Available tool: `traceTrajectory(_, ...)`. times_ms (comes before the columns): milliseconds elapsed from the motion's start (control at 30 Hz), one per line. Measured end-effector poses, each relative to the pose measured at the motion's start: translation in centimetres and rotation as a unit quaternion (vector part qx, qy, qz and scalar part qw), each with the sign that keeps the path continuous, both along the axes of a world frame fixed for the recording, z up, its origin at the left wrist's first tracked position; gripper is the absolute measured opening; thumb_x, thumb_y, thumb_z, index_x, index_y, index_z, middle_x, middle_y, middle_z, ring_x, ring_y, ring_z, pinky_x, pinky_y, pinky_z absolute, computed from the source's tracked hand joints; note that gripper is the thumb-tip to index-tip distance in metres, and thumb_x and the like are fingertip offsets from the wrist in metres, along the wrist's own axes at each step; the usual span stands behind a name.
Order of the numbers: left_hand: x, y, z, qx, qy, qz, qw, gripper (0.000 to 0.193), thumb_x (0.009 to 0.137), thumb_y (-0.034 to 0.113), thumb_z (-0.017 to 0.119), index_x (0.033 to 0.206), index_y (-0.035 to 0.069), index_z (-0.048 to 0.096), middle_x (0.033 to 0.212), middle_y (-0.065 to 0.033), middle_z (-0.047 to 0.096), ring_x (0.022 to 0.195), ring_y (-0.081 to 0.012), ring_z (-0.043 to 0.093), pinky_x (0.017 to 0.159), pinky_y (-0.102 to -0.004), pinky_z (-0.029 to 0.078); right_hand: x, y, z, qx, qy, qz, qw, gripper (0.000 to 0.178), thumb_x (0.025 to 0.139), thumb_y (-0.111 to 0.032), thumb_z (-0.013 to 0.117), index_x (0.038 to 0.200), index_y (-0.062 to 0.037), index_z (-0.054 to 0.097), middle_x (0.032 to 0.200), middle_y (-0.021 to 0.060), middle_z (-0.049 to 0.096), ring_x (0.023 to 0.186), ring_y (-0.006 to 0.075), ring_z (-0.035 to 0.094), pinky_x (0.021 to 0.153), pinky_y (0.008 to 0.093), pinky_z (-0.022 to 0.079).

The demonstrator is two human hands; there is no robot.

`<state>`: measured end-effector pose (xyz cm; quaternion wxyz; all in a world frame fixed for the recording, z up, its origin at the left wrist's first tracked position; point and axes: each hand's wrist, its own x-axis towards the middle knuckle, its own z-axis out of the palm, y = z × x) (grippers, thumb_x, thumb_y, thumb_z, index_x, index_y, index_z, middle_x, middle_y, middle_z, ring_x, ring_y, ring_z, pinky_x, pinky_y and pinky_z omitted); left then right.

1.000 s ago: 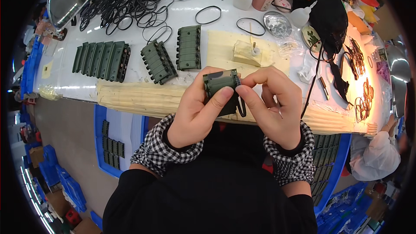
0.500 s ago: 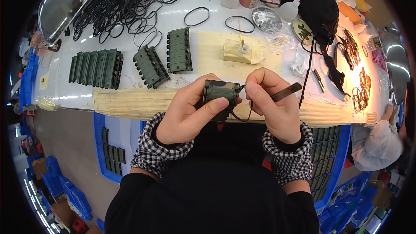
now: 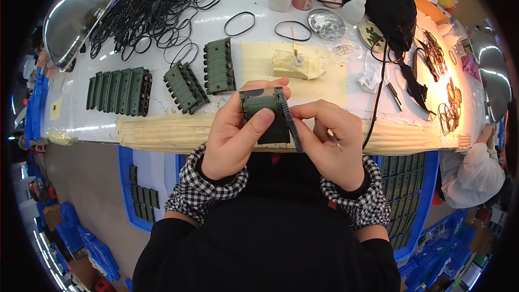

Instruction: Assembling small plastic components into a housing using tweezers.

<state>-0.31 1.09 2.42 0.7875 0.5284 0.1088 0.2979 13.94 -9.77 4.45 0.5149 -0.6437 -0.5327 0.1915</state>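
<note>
My left hand (image 3: 230,135) holds a green moulded plastic part (image 3: 265,111) with a brown patch, its thumb pressed on the front face. A black toothed rubber belt (image 3: 290,121) runs along the part's right side. My right hand (image 3: 332,140) has its thumb and forefinger closed at the belt's outer edge. The other right fingers are curled, and whether a tool is tucked in them I cannot make out. On the table beyond lie more green parts: a wide ribbed row (image 3: 119,92), a tilted one (image 3: 185,87) and an upright one (image 3: 219,66).
A pile of black belts (image 3: 146,13) covers the far left. A taped block (image 3: 297,65) with a stick stands mid-table, near a metal dish (image 3: 326,24). A black cable (image 3: 383,86) hangs over the front edge. Blue trays (image 3: 125,184) with green parts sit below.
The belt, a loose loop at the part before, now lies against its right side. The flat dark strip-like tool in my right hand no longer shows. Both hands shifted slightly left.
</note>
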Motion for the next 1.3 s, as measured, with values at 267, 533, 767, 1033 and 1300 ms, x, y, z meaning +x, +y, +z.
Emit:
traceTrajectory(267,-0.1,0.0,-0.4,0.057,0.004,-0.006,0.998,0.031,0.098,0.012,0.047,0.124,-0.004,0.044,0.128,-0.0174,0.05,0.12,-0.0266,0.051,0.101,-0.0372,0.042,0.0,-0.2,0.2,0.048,-0.019,-0.036,0.998,0.016,0.076,0.004,0.067,0.091,-0.001,0.062,0.083,0.0098,0.066,0.07,0.023,0.066,0.059,0.0294,0.052)
traceTrajectory(533,0.7,0.0,-0.6,0.17,0.02,-0.009,0.985,0.03,0.098,0.011,0.046,0.123,-0.005,0.044,0.125,-0.0162,0.049,0.117,-0.0258,0.053,0.099,-0.0365,0.042,-0.2,-0.3,-0.8,0.076,0.001,-0.031,0.997,0.021,0.076,0.003,0.067,0.097,-0.0014,0.067,0.072,0.0046,0.062,0.046,0.0086,0.042,0.045,0.0241,0.034)
traceTrajectory(767,0.3,-0.2,-0.5,0.112,0.034,-0.016,0.993,0.029,0.099,0.01,0.045,0.124,-0.003,0.043,0.123,-0.0139,0.05,0.112,-0.0221,0.055,0.09,-0.0333,0.051,-0.2,0.0,-1.8,0.099,-0.058,-0.07,0.991,0.023,0.075,0.006,0.067,0.097,-0.0016,0.064,0.082,0.0102,0.065,0.067,0.0215,0.065,0.056,0.0304,0.051)
traceTrajectory(1033,0.4,0.0,-0.8,0.127,0.034,-0.018,0.991,0.029,0.098,0.01,0.047,0.125,-0.002,0.044,0.122,-0.0098,0.052,0.109,-0.0132,0.052,0.093,-0.0265,0.044,-0.4,-0.1,-0.7,0.067,-0.032,-0.059,0.996,0.018,0.077,0.007,0.069,0.093,0.0,0.065,0.08,0.0106,0.065,0.066,0.021,0.064,0.057,0.0275,0.049)
traceTrajectory(1300,0.0,-0.2,-0.4,0.049,0.078,-0.041,0.995,0.028,0.099,0.013,0.048,0.123,-0.001,0.044,0.113,-0.0071,0.057,0.101,-0.0108,0.055,0.087,-0.0251,0.046,-0.2,0.3,-1.0,0.071,-0.2,-0.091,0.973,0.017,0.074,0.005,0.07,0.087,-0.0014,0.061,0.075,0.0085,0.061,0.062,0.0218,0.063,0.052,0.0296,0.049)
